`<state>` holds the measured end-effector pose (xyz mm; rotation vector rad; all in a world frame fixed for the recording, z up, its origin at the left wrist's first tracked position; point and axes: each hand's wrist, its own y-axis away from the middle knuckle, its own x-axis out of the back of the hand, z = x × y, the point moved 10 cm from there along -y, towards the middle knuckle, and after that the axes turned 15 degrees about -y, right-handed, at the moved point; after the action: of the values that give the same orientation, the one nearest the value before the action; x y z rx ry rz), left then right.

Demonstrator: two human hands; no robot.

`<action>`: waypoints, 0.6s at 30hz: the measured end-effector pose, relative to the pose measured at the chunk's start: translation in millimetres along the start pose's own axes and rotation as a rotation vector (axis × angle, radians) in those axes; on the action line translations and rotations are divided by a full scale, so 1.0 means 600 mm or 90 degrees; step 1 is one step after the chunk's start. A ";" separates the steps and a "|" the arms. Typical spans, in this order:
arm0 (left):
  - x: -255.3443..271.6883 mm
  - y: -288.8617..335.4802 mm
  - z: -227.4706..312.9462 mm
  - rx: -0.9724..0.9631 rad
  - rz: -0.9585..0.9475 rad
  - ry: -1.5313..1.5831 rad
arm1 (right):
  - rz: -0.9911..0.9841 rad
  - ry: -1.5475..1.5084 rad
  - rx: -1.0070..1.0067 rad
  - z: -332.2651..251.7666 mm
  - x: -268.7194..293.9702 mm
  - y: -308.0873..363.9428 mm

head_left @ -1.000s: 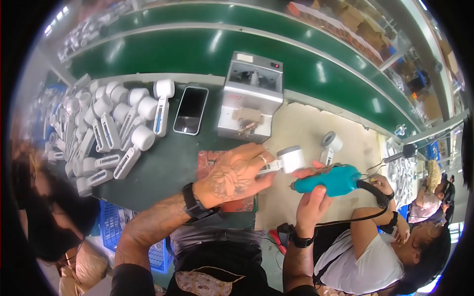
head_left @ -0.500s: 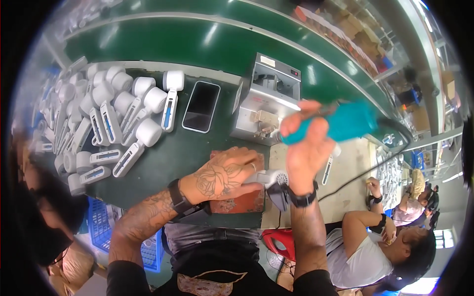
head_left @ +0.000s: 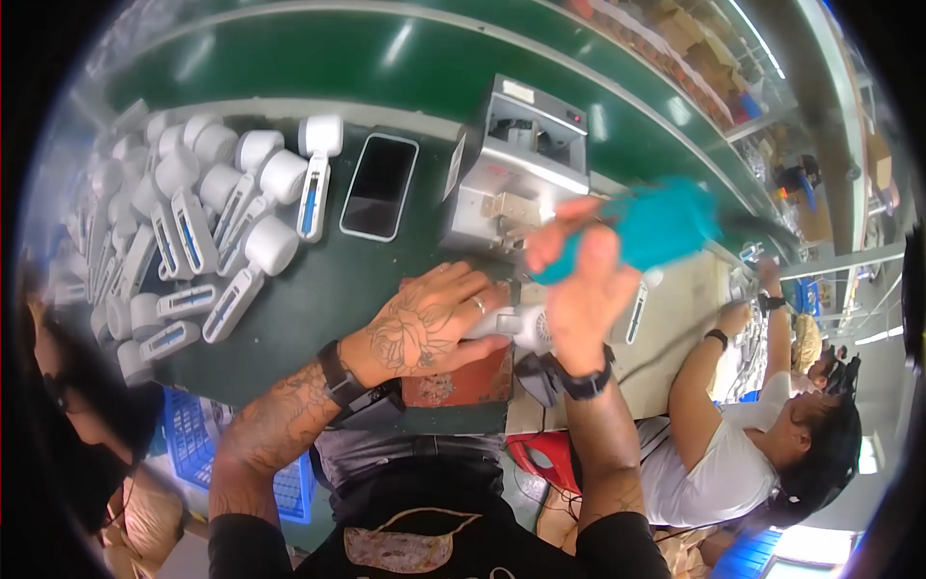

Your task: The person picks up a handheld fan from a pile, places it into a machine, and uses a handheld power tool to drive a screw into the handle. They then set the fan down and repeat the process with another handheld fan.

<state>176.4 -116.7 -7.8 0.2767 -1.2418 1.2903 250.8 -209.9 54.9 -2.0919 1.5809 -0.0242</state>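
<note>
In my right hand (head_left: 590,299) is a teal corded electric screwdriver (head_left: 661,224), blurred by motion. Its front end is at the silver box-shaped machine (head_left: 482,198), beside the metal block on its front; the tip is hidden by my fingers. My left hand (head_left: 420,323) is closed round a white handheld device (head_left: 529,328) with a round, slotted head. That device lies over a worn reddish-brown pad (head_left: 458,388), its head toward my right wrist, and my fingers cover much of its handle.
Many similar white devices (head_left: 270,246) are heaped at the left of the dark green table. Between them and the machine lies a phone (head_left: 380,183). A blue crate (head_left: 188,439) stands below the left edge. At the right, a co-worker in a white shirt (head_left: 719,473) sits close.
The view has shifted slightly. My right hand and the screwdriver have moved a little left, closer to the machine's front. My left hand keeps its hold on the white device.
</note>
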 end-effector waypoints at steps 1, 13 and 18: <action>-0.002 -0.003 -0.002 0.002 -0.003 -0.004 | 0.006 -0.006 0.014 -0.012 0.013 0.012; -0.005 -0.003 0.000 0.013 -0.003 0.011 | 0.048 -0.019 -0.006 0.004 0.047 0.055; -0.001 -0.006 0.002 0.003 0.016 0.003 | -0.007 -0.075 -0.043 0.015 0.036 0.054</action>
<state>178.7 -119.1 -6.4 0.2621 -1.2409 1.3146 232.0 -231.8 27.6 -2.1120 1.5199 0.1484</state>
